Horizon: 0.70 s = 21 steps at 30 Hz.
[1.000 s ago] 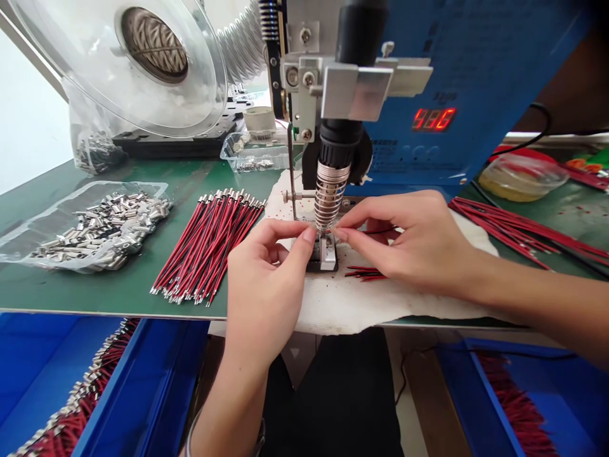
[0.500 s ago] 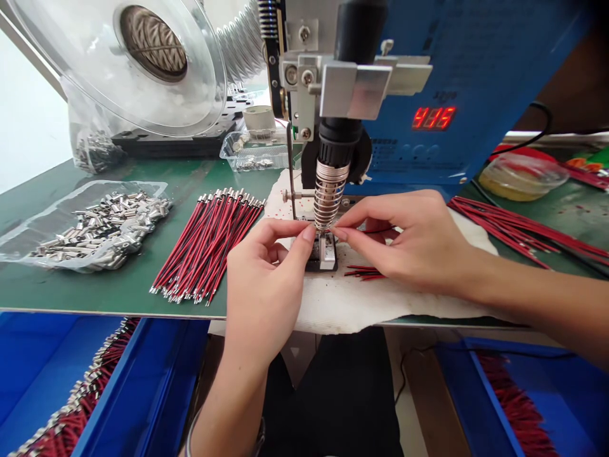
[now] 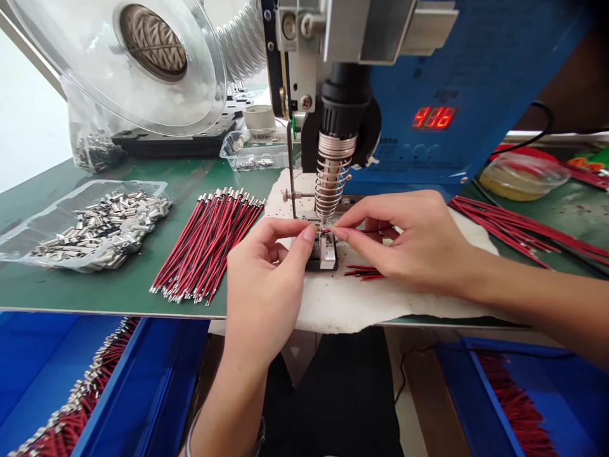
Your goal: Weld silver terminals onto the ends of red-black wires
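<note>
Wire (image 3: 327,231) sits above green table (image 3: 118,295), blue machine (image 3: 485,76) behind — right grip (image 3: 413,244) pinching it, left grip (image 3: 266,285) closed, contents unclear.

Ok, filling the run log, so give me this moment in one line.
left hand: at fixture, hold unclear; right hand: pinching wire; iron: over fixture; display: lit red

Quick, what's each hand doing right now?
Left hand: closed in a pinch; what's between the fingertips can't be told.
Right hand: closed, holding a thin red-and-black wire.
</note>
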Tool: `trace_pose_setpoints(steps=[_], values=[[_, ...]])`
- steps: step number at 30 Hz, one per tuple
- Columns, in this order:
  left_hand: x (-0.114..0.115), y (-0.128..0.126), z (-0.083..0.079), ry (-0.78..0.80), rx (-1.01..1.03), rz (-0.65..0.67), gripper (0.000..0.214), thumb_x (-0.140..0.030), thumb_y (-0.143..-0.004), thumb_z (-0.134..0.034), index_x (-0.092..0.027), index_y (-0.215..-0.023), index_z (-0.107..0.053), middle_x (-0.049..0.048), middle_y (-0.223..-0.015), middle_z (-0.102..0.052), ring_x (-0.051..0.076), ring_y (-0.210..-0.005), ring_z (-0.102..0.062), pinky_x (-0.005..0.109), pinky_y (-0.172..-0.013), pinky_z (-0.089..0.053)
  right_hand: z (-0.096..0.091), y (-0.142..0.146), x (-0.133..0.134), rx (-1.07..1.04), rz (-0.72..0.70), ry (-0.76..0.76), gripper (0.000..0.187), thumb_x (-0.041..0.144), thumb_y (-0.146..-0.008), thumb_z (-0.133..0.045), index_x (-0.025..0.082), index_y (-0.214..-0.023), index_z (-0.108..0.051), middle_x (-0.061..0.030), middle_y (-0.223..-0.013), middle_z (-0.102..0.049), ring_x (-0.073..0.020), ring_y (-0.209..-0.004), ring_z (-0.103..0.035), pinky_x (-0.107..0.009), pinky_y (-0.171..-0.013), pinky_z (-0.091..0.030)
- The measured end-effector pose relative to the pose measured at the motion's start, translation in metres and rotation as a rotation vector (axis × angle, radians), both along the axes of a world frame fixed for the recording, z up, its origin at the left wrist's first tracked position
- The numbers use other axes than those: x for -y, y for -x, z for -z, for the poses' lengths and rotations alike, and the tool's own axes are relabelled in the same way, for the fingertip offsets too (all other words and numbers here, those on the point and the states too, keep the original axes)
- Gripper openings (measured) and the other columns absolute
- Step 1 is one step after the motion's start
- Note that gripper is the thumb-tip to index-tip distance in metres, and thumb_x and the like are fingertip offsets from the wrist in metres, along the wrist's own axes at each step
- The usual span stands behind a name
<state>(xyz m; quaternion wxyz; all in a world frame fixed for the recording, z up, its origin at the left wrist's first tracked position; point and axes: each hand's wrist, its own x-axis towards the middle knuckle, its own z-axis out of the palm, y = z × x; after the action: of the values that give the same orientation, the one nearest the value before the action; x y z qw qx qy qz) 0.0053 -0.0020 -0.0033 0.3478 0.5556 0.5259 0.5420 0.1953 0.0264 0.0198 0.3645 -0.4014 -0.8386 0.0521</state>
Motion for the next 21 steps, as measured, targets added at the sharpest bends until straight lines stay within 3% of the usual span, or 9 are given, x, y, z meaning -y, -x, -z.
trace_pose_setpoints(steps=[10, 21], values=[[0.0011, 0.0001, 0.0001, 0.004, -0.003, -0.006, 0.019, -0.042, -0.09, -0.072, -0.023, -0.091, -0.075, 0.0035, -0.087, -0.072, 0.011, -0.059, -0.054, 0.024, -0.048, -0.033, -0.0004, -0.0013, 0.0, 0.046, -0.008, -0.055, 0.011, 0.022, -0.093, -0.066, 0.024, -0.084, -0.072, 0.0019, -0.07, -0.071, -0.0128, -0.054, -0.056, -0.031, -0.053, -0.042], [-0.0003, 0.0015, -0.0013, 0.037, 0.073, 0.014, 0.013, -0.035, -0.085, -0.077, -0.023, -0.09, -0.075, 0.0011, -0.078, -0.066, 0.008, -0.051, -0.041, 0.024, -0.045, -0.029, 0.0006, -0.0029, -0.0033, 0.083, -0.1, -0.222, 0.02, 0.014, -0.093, -0.061, 0.027, -0.091, -0.075, -0.0008, -0.089, -0.08, -0.0211, -0.079, -0.074, -0.035, -0.07, -0.055]])
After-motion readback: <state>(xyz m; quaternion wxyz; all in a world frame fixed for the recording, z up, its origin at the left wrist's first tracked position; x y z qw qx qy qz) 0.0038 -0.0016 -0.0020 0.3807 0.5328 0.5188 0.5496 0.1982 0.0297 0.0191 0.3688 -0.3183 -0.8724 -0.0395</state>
